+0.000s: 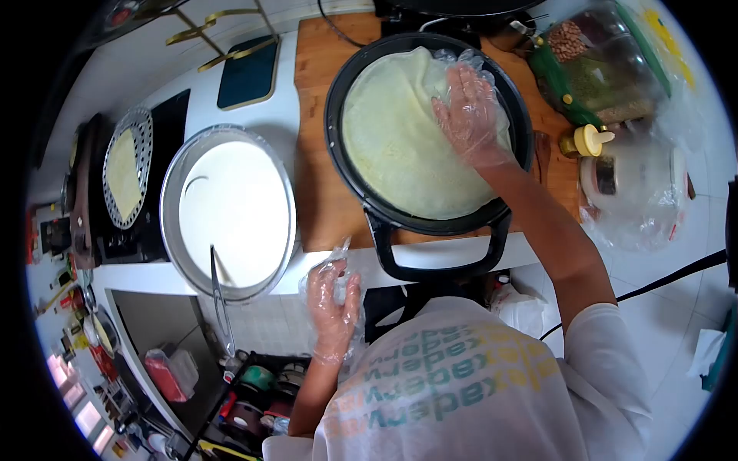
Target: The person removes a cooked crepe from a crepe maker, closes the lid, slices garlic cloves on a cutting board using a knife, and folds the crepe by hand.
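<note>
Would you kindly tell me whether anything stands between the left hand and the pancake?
Yes: the near rim of the pan lies between the left hand and the pancake, with the handle close to that path.

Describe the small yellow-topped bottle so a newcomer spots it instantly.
Start at the wooden board under the big round black pan. By the board's right edge in the picture, between the green-trimmed container above and the plastic-wrapped tub below, is the small bottle. Its bright yellow top with a pale tip sets it apart from both.
</note>
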{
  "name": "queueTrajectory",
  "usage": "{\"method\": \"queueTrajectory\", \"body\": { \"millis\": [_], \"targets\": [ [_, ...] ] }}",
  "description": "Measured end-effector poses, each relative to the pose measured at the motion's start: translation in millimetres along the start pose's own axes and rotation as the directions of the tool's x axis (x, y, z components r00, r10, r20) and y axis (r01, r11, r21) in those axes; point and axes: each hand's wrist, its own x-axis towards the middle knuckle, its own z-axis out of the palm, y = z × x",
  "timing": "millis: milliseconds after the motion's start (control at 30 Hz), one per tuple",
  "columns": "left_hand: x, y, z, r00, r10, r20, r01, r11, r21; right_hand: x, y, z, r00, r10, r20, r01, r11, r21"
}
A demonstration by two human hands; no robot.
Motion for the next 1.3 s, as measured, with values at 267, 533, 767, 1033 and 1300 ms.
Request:
{"method": "queueTrajectory", "body": {
  "millis": [267,533,767,1033,1300],
  "targets": [
    [-2.2,-10.7,-1.3,0.993,-0.047,0.107,0.046,0.999,0.012,-22.4,15.9,-33.4,0.965,-0.115,0.236,0.139,0.987,-0.085],
    [3.4,-12.8,4.6,0.987,0.063,0.147,-0.067,0.998,0.022,-7.1,17.6,-42.0,0.899,0.111,0.424,-0.018,0.976,-0.217],
    [2.5,-10.2,2.7,0.979,0.021,0.203,-0.031,0.998,0.049,15.4,9.7,-14.2,0.941,-0.057,0.333,0.028,0.996,0.09],
    [-3.8,-16.6,-1.4,0.972,-0.018,0.235,0.01,0.999,0.036,1.2,10.3,-35.3,0.93,-0.099,0.353,0.126,0.99,-0.056],
    [-2.8,-18.5,2.5,0.973,0.043,0.229,-0.043,0.999,-0.004,-40.5,1.4,-82.2,0.937,-0.037,0.348,-0.024,0.985,0.171]
  ]
}}
